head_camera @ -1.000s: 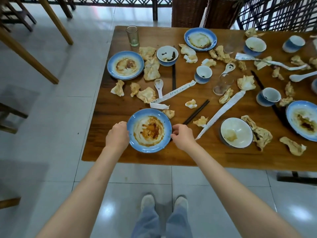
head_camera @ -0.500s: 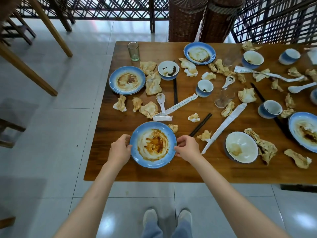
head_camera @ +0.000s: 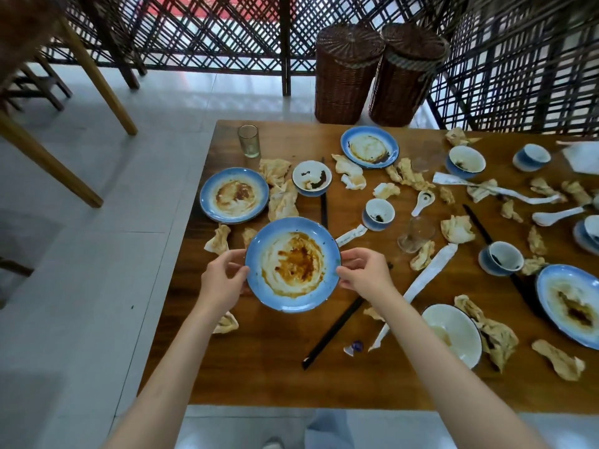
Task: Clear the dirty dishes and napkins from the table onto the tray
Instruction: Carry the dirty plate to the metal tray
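While both hands grip it, we note in head view the dirty blue plate [head_camera: 292,264] raised over the table [head_camera: 259,367]: L hand [head_camera: 223,280] pinches left rim, R hand [head_camera: 363,273] pinches right rim. Crumpled napkins [head_camera: 282,199] lie beyond.

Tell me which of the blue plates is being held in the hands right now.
The sauce-smeared blue plate nearest the table's front edge, gripped at its rim by both hands; the other blue plates lie untouched.

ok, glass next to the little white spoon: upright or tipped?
Tipped. The clear glass lies on its side on the table, near the white spoon.
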`<state>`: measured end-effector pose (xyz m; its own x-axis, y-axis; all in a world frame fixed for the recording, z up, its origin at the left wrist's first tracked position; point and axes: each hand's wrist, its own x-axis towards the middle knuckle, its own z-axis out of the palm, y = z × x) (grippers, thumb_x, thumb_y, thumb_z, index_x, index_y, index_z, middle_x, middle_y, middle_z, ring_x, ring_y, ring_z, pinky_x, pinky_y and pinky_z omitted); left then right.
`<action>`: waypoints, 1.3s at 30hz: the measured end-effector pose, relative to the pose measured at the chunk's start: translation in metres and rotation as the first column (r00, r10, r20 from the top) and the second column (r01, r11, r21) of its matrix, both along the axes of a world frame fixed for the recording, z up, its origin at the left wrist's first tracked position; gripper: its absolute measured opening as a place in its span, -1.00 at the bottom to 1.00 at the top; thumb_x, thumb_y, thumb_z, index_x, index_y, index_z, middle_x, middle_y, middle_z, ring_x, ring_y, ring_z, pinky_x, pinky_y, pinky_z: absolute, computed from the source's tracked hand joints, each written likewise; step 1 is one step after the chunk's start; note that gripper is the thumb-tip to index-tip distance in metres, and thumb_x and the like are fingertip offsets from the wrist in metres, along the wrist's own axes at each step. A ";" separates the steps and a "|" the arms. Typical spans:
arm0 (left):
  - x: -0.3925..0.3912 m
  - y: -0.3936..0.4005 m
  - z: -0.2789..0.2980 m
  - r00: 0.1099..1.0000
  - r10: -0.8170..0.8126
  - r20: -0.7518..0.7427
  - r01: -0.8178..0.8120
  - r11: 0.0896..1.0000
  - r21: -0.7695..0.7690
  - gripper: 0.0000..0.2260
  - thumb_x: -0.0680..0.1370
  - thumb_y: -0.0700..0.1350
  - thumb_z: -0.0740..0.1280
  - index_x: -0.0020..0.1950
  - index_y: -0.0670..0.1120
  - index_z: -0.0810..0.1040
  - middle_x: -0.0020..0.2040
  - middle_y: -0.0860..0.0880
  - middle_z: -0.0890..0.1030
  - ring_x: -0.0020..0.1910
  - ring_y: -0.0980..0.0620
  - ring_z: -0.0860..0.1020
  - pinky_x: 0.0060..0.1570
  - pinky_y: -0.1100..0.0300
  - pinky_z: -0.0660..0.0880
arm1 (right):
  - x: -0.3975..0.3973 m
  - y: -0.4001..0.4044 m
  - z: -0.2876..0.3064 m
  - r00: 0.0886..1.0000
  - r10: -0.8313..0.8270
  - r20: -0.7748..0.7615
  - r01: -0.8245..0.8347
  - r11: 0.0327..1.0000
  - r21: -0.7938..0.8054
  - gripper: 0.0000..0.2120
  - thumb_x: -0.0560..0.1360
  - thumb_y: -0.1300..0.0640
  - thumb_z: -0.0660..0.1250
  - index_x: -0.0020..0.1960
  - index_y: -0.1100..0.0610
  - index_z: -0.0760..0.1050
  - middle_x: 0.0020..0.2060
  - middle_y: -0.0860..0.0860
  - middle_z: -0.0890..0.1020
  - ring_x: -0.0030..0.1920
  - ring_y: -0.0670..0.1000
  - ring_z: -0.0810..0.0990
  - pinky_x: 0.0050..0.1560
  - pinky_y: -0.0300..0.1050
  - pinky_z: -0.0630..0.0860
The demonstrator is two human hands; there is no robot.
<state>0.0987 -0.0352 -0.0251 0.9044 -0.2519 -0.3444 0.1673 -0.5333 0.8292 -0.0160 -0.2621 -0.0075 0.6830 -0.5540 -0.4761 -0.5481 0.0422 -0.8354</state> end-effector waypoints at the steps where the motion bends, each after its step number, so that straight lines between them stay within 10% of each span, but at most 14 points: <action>1: 0.003 -0.005 0.000 1.000 0.015 0.001 -0.014 1.000 -0.011 -0.70 0.55 -0.19 0.32 0.26 0.02 0.50 -0.01 -0.02 0.60 -0.08 0.05 0.60 -0.23 0.22 0.59 | 0.005 -0.008 0.002 1.000 0.004 0.006 -0.004 1.000 0.013 -0.81 0.41 0.30 0.43 -0.04 0.10 0.54 -0.18 0.03 0.64 -0.18 -0.05 0.65 -0.34 -0.25 0.57; 24: 0.108 -0.027 -0.016 0.900 0.435 0.035 -0.434 0.900 -0.037 -0.86 0.52 -0.16 0.37 0.06 -0.11 0.61 -0.11 -0.05 0.66 -0.17 0.02 0.64 -0.16 0.10 0.61 | 0.154 -0.034 -0.010 0.993 0.122 0.005 -0.122 0.986 0.109 -0.83 0.43 0.32 0.40 0.00 0.16 0.54 -0.15 0.09 0.63 -0.15 0.01 0.65 -0.20 -0.12 0.63; 39: 0.193 -0.008 -0.033 0.956 0.281 0.084 -0.291 0.945 0.149 -0.84 0.52 -0.17 0.37 0.09 -0.12 0.61 -0.02 -0.05 0.63 -0.06 0.02 0.53 0.00 0.12 0.50 | 0.227 0.016 -0.046 0.988 -0.058 -0.140 0.051 0.997 -0.049 -0.82 0.41 0.27 0.44 -0.04 0.07 0.58 -0.18 -0.04 0.63 -0.09 -0.03 0.62 -0.01 0.02 0.60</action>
